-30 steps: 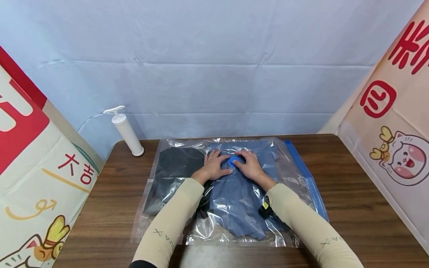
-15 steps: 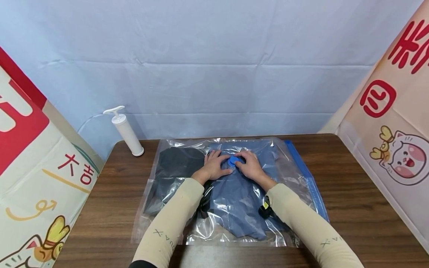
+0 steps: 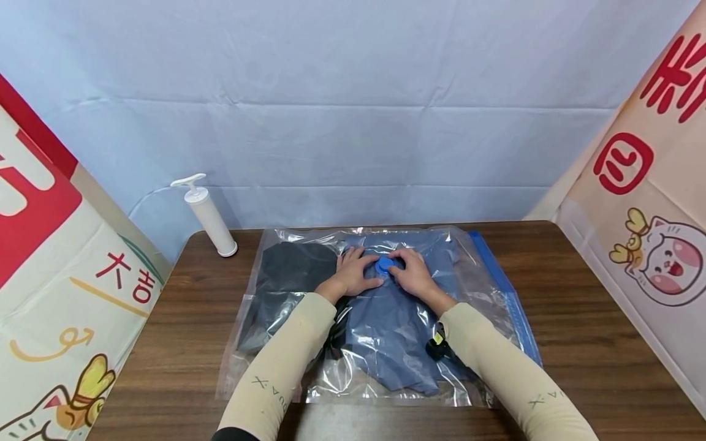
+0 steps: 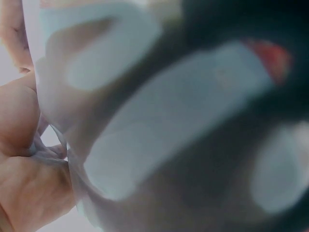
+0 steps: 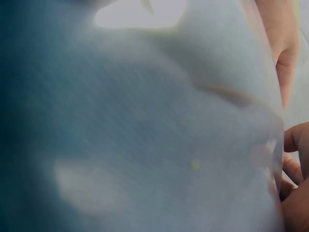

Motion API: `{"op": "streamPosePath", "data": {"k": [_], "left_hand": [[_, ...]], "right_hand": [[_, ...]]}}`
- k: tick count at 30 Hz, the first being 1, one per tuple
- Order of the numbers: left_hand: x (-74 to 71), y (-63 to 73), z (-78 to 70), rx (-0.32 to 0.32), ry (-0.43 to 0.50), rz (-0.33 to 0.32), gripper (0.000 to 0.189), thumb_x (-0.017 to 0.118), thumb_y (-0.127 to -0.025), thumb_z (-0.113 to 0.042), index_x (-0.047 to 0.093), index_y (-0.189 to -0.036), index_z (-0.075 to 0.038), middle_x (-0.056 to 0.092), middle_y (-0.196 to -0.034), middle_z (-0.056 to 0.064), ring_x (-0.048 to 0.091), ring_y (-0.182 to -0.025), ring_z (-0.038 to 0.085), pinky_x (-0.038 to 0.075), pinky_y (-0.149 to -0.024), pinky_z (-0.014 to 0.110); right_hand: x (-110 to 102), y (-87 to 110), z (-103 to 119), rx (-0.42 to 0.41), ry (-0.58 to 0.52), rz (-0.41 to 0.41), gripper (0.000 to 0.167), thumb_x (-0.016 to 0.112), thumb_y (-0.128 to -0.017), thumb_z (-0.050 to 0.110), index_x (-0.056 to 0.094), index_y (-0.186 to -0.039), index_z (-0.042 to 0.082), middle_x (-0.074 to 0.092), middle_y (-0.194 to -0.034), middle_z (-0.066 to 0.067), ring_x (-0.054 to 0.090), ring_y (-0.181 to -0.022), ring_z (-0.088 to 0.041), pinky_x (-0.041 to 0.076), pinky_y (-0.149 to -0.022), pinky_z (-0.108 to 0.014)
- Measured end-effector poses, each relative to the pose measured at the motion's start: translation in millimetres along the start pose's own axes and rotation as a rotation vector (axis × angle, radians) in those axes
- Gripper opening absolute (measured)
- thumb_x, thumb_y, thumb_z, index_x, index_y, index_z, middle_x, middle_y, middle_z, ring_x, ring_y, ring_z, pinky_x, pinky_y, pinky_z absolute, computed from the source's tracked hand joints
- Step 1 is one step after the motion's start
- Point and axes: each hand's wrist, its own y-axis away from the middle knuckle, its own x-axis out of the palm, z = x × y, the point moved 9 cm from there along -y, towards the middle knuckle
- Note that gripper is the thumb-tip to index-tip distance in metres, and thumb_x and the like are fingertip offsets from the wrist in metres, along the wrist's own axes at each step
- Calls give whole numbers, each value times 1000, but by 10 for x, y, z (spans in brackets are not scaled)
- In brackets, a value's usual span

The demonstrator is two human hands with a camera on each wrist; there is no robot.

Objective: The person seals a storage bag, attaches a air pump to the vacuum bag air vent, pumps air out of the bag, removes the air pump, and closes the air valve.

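Note:
A clear plastic vacuum storage bag (image 3: 474, 288) lies flat across the table. Inside it are dark folded clothing (image 3: 292, 269) on the left and blue-grey clothing (image 3: 386, 343) in the middle. My right hand (image 3: 415, 274) pinches a round blue valve cap (image 3: 384, 264) on the bag's upper film, thumb and fingers at its right side. My left hand (image 3: 352, 274) rests spread on the bag just left of the cap, its thumb and forefinger either side of it. Close, blurred film fills most of both wrist views. Curled fingers (image 5: 294, 145) show at the right wrist view's edge.
A white hand pump (image 3: 211, 220) with a T-handle stands at the table's back left corner, a thin hose beside it. The bag's blue zip edge (image 3: 510, 300) runs down its right side. A pale cloth (image 3: 331, 122) hangs behind the brown wooden table (image 3: 579, 318).
My right thumb and fingers have shifted slightly to the right around the blue cap, showing more of its top. The left hand, bag and pump have stayed in place.

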Motion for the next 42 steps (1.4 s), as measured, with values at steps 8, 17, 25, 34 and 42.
{"op": "streamPosePath", "data": {"k": [8,17,25,34,42], "left_hand": [[2,-7,12,-6,-9,5,65,64,-99,-48,43,-156,-24,19,-168,15,8,-156,38,7,-122,61],[-11,1,-1,-4,-2,-3,65,64,-99,-48,45,-155,-23,20,-167,15,9,-155,38,8,-122,62],[-1,12,-8,11,-4,-7,65,64,-99,-47,45,-155,-21,22,-167,17,10,-155,39,9,-121,62],[3,20,-4,6,-1,-5,65,64,-99,-46,44,-156,-21,21,-167,16,9,-155,39,8,-122,62],[1,20,-8,5,0,0,65,64,-99,-47,44,-156,-22,20,-167,16,8,-155,39,8,-122,62]], "right_hand": [[0,7,13,-25,21,-5,38,73,-96,20,63,-128,0,58,-134,-22,45,-131,-43,35,-110,-56],[-12,4,28,-46,25,-18,31,70,-96,13,67,-125,2,60,-131,-21,46,-129,-44,36,-109,-58],[12,4,-21,-16,13,-8,41,73,-96,20,62,-129,0,57,-136,-22,45,-132,-42,35,-110,-55],[13,2,-8,-58,35,-14,32,66,-98,12,67,-129,3,60,-133,-21,47,-129,-43,35,-109,-59],[14,12,8,-46,29,-12,41,73,-96,20,62,-131,1,58,-135,-22,45,-131,-43,36,-109,-57]]}}
